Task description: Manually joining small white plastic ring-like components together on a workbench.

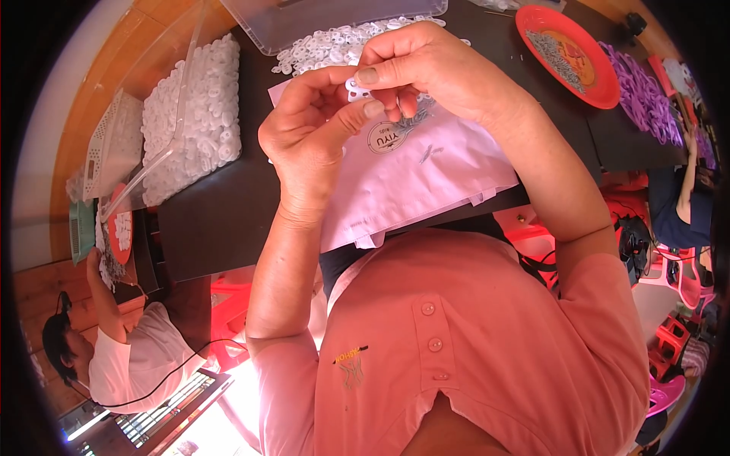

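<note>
A small white plastic piece with holes (pixel 356 90) is pinched between the thumb and fingers of my left hand (pixel 312 125). My right hand (pixel 437 72) meets it from the right, thumb and forefinger closed at the piece's upper edge. Whether a tiny metal part sits between those fingertips is too small to tell. Under both hands lies a pale pink cloth bag (pixel 426 178) with a round print. A small heap of thin grey metal pieces (pixel 414 118) rests on it, partly hidden by my right hand, and a few more lie apart.
Behind my hands are loose white pieces (pixel 319 49) before a clear tub (pixel 334 19). A clear bin (pixel 179 114) of white pieces stands left. A red plate (pixel 608 91) with grey metal pieces and purple loops (pixel 639 95) are right. Another person (pixel 144 349) works at far left.
</note>
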Tool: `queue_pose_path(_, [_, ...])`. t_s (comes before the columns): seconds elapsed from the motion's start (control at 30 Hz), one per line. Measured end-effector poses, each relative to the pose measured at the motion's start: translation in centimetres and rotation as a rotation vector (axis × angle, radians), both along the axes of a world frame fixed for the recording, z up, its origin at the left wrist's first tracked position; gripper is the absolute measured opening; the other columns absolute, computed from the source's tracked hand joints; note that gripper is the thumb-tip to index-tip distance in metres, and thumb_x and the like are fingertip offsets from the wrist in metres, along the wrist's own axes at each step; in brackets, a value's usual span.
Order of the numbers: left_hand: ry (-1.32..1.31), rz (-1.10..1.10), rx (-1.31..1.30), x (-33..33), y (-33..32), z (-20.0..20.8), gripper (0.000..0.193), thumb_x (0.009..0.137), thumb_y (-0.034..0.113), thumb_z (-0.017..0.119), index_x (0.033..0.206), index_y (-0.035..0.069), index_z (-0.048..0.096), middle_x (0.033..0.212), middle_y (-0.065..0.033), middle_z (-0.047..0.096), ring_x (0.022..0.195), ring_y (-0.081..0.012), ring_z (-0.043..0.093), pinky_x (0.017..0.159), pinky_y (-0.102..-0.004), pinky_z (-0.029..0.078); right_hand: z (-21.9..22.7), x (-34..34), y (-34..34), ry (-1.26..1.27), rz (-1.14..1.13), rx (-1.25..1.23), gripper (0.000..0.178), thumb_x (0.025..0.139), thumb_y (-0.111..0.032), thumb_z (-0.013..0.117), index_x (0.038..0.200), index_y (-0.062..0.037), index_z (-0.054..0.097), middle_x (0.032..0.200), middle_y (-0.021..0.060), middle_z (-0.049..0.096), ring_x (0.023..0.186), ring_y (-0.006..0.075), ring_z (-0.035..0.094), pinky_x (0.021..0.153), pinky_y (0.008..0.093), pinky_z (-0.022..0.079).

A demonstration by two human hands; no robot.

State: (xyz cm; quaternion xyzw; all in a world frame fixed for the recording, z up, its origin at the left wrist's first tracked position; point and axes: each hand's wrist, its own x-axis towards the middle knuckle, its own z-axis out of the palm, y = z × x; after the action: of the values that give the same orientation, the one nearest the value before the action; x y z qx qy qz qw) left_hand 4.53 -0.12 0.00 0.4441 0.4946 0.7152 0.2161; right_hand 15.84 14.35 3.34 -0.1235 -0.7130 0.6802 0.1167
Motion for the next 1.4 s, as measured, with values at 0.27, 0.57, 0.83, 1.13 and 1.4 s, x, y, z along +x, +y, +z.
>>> queue_pose_path(0.27, [0.095,0.075,-0.028,0.4,-0.2,-0.1,0.028,0.077,-0.001,0.079,0.101,-0.001,0.066,0.078,0.0024,0.057,0.069,-0.0051,0.049,0.061,-0.0187,0.044,0.8,0.6,-0.3,-0.041,0.026,-0.073,0.023,0.088,-0.023,0.067,0.08,-0.0015,0.067,0.061,0.0048,0.06,0.053,0.0144,0.061,0.049,0.024,0.045])
queue_pose_path(0.57, [0.19,0.084,0.061,-0.1,-0.8,-0.5,0.028,0.08,0.001,0.077,0.103,-0.004,0.063,0.085,-0.0043,0.064,0.069,-0.0073,0.056,0.057,-0.0199,0.046,1.6,1.0,-1.7,-0.072,0.072,-0.077,0.025,0.095,-0.024,0.06,0.087,-0.0002,0.064,0.067,0.003,0.062,0.057,0.0121,0.062,0.049,0.0222,0.044])
queue_pose_path(0.83, [0.229,0.074,0.064,0.6,-1.3,-0.4,0.027,0.078,0.001,0.078,0.099,-0.003,0.062,0.086,-0.004,0.064,0.071,-0.0075,0.057,0.063,-0.02,0.046,1.2,1.5,-1.9,0.012,0.109,-0.078,0.023,0.092,-0.021,0.064,0.083,-0.0004,0.064,0.064,0.0026,0.059,0.055,0.011,0.06,0.048,0.0227,0.042])
queue_pose_path(1.13, [0.214,0.034,0.093,0.6,-1.3,-0.4,0.026,0.078,0.003,0.08,0.097,-0.003,0.062,0.087,-0.0042,0.064,0.075,-0.0092,0.056,0.068,-0.022,0.046,0.2,1.4,-1.5,0.055,0.174,-0.136,0.022,0.094,-0.019,0.062,0.086,0.0022,0.061,0.067,0.0012,0.059,0.057,0.0079,0.058,0.048,0.02,0.041])
queue_pose_path(1.4, [0.073,0.013,0.148,1.5,-0.3,0.2,0.025,0.077,0.003,0.08,0.095,-0.001,0.064,0.08,-0.0023,0.064,0.068,-0.0084,0.057,0.06,-0.0196,0.045,-0.8,1.5,-1.4,0.056,0.157,-0.239,0.022,0.094,-0.02,0.061,0.088,0.0014,0.062,0.07,0.0018,0.06,0.058,0.0094,0.059,0.05,0.0206,0.042])
